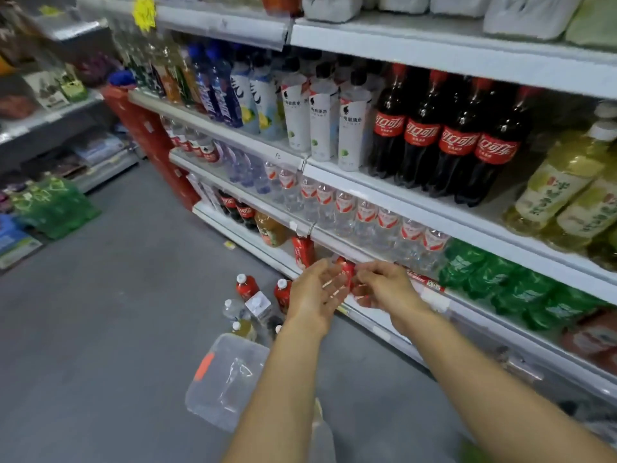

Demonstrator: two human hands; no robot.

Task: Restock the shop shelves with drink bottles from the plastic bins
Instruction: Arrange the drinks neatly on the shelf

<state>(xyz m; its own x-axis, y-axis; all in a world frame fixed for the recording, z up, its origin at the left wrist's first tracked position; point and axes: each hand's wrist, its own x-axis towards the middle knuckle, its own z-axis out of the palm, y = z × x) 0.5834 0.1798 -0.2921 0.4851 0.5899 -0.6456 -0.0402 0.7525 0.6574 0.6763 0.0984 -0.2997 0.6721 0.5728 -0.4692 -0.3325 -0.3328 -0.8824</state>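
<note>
l. hand point(315, 295) and r. hand point(384, 285) are held out together at the shelf front, w/ a small red bottle point(347, 274) between them. r. fingers point(367, 272) are curled and the bottle is pinched at their tips, roughly upright, cap end up. l. fingers point(330, 279) are kept fairly straight and relaxed, palm turned toward the bottle; nothing is gripped by them. contact between l. fingertips and bottle can't be confirmed, since that spot is motion-blurred; probably just touching.

the bottle is held just in front of the white shelf rail point(350, 250), which runs right behind the fingertips. above the fingers, on that rail's shelf, a row of clear water bottles point(367, 213) w/ red-white labels is lined up. further above the r. fingers, big cola bottles point(457, 142) are stood in a row, w/ pale green tea bottles point(561, 185) to their right. right of the r. fingers, green bottles point(500, 279) are packed on the lower shelf. just up-left of the l. fingers a red carton point(303, 250) is stood on the bottom shelf.

below-left of the l. fingers, on the grey floor point(117, 312), loose stock is grouped: two red bottles w/ white caps point(246, 286), a white-topped carton point(257, 304), a clear bottle and a yellowish one nearby. under the l. forearm a clear plastic bin point(227, 379) w/ an orange latch is seen on the floor, tilted. far left of the fingers, green shrink-wrapped packs point(53, 208) are stacked by the opposite shelving.
</note>
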